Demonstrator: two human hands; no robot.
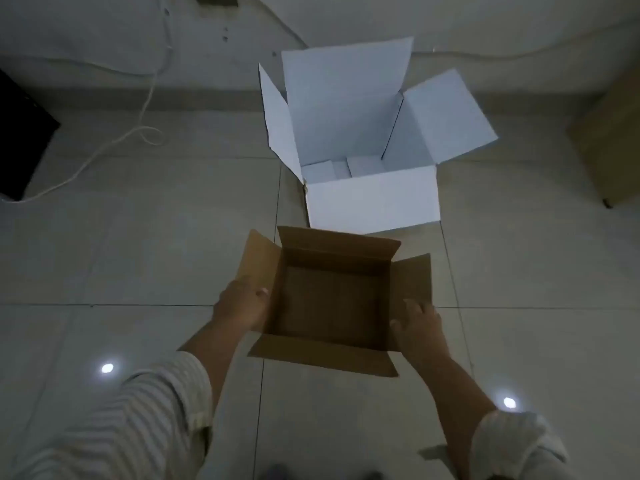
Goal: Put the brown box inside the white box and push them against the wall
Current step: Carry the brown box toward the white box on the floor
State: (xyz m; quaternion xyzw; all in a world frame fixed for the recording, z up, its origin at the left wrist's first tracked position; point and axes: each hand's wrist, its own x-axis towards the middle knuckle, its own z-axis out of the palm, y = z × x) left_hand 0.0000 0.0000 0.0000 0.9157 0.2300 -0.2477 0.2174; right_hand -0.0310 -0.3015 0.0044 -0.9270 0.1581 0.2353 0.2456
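The brown box is open, its four flaps spread, and sits low in the middle of the view, just in front of the white box. My left hand grips its left wall under the left flap. My right hand presses on its right wall, fingers over the rim. The white box stands on the tiled floor with all flaps open and empty inside. Its far flap is close to the wall, whether touching I cannot tell.
A white cable snakes over the floor at the left toward a black object. A brown cabinet or carton stands at the right edge. Ceiling lights reflect as bright spots on the glossy tiles.
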